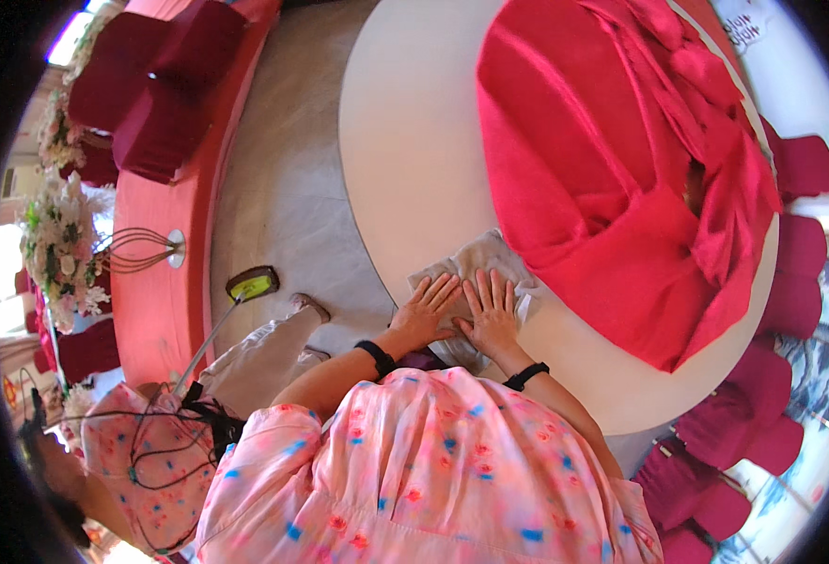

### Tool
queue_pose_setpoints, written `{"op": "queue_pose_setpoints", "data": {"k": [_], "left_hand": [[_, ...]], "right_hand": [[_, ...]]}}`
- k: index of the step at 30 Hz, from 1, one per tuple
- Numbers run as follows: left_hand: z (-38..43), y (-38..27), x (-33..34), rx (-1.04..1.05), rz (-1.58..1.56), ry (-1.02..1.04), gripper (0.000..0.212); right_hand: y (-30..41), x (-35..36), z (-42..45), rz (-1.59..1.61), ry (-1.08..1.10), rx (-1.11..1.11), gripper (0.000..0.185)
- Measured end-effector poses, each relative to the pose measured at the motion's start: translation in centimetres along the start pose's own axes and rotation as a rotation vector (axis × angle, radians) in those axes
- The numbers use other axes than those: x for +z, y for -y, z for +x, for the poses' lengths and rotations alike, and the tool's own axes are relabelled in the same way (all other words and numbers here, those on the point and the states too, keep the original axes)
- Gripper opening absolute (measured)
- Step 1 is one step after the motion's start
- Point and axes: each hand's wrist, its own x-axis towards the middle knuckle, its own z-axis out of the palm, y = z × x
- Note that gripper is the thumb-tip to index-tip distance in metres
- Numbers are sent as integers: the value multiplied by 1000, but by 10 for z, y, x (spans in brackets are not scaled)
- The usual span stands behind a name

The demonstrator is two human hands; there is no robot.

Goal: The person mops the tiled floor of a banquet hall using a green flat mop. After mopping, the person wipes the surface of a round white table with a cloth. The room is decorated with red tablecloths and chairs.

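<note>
Both my palms press flat on a crumpled greyish cloth [481,255] at the near edge of a round cream tabletop [407,162]. My left hand [425,310] lies with fingers spread over the cloth's left part. Close beside it, my right hand [490,314] rests with its fingers apart, the two hands almost touching. Neither one grips the cloth. A large red tablecloth [569,155] is heaped in folds over the far and right part of the table, its lower left edge just beyond my right fingertips. Black bands circle both wrists.
At the left stands another person [154,458] in a matching patterned top, beside a green-headed floor mop [254,283]. Chairs with dark red covers [746,402] line the right side. A pink raised platform [157,303] with a flower arrangement [65,247] near it runs along the left.
</note>
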Motion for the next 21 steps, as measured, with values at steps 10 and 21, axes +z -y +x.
{"op": "queue_pose_setpoints", "data": {"k": [10, 21], "left_hand": [[57, 171, -77, -213, -107, -205, 105], [10, 117, -44, -58, -166, -33, 112]], "right_hand": [[32, -39, 232, -59, -5, -39, 85], [24, -31, 109, -23, 129, -32, 87]]}}
